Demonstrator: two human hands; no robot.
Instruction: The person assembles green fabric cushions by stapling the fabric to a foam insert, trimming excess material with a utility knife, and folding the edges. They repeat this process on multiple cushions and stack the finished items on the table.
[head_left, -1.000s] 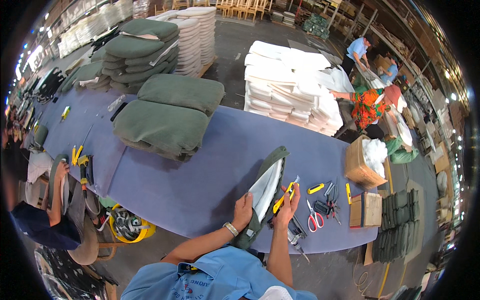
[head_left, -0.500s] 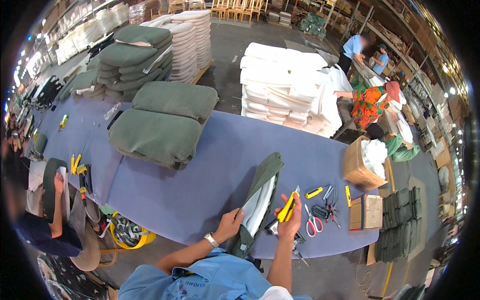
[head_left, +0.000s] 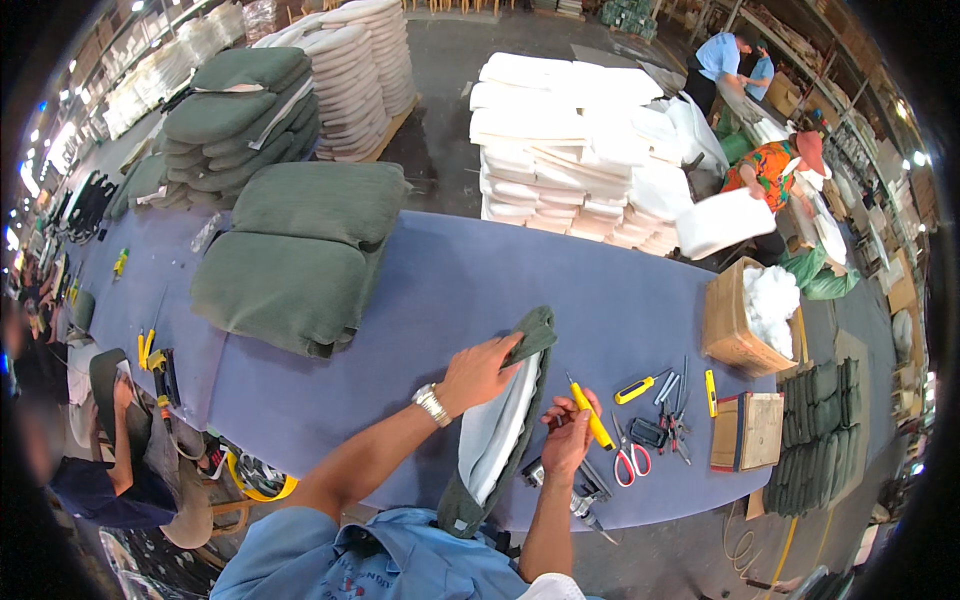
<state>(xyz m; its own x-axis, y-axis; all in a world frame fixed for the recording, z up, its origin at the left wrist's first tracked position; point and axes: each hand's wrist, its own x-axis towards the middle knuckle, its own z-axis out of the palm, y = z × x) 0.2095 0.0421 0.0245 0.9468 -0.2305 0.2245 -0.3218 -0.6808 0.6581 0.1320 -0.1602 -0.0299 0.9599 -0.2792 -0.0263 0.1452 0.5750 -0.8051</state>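
Note:
A dark green fabric-covered cushion (head_left: 462, 500) lies lengthwise at the front edge of the table, white padding showing along its open side. Its near end reaches my shirt. My left hand (head_left: 482, 374) grips the fabric at the cushion's far end. Just right of the cushion, my right hand (head_left: 568, 438) holds a yellow-handled pointed tool (head_left: 592, 415), its thin metal tip slanting up and away to the left. A staple gun (head_left: 585, 488) lies partly hidden behind my right forearm. Scissors (head_left: 630, 462) with red-and-white handles rest beside that hand.
A yellow-handled screwdriver (head_left: 635, 390), pliers (head_left: 676, 432) and a yellow cutter (head_left: 711, 392) lie on the blue table (head_left: 450, 280). A carton (head_left: 730, 315) of white stuffing stands right. Green cushions (head_left: 285, 285) lie left; white foam (head_left: 540, 130) is stacked beyond. Co-workers stand left and far right.
My left hand has slid from the cushion's near side to its far end. The tool in my right hand has turned, its tip now leaning left. A co-worker now holds a white foam piece.

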